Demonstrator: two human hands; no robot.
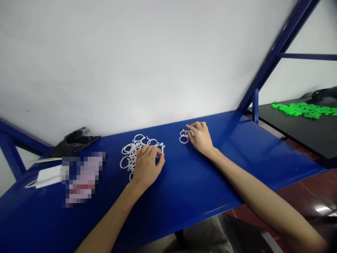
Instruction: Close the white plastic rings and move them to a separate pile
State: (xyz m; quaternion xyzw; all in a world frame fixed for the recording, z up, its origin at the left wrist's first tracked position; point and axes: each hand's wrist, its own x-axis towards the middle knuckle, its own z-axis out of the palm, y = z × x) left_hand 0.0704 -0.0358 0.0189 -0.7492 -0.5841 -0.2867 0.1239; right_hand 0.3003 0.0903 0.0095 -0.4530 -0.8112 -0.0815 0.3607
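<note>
A pile of several white plastic rings (131, 151) lies on the blue shelf (200, 175) near the wall. My left hand (146, 164) rests on the pile's right side, fingers curled and pinched on one ring at its far edge. A smaller group of white rings (183, 136) lies further right. My right hand (200, 137) sits beside that group, its fingertips bent down onto the rings.
A black crumpled bag (75, 138) lies at the back left by the wall. A white charger with a cable (47, 174) and a blurred-out item (84, 177) sit at the left. Bright green parts (305, 109) cover a black table at the right, beyond a blue frame post (255, 105).
</note>
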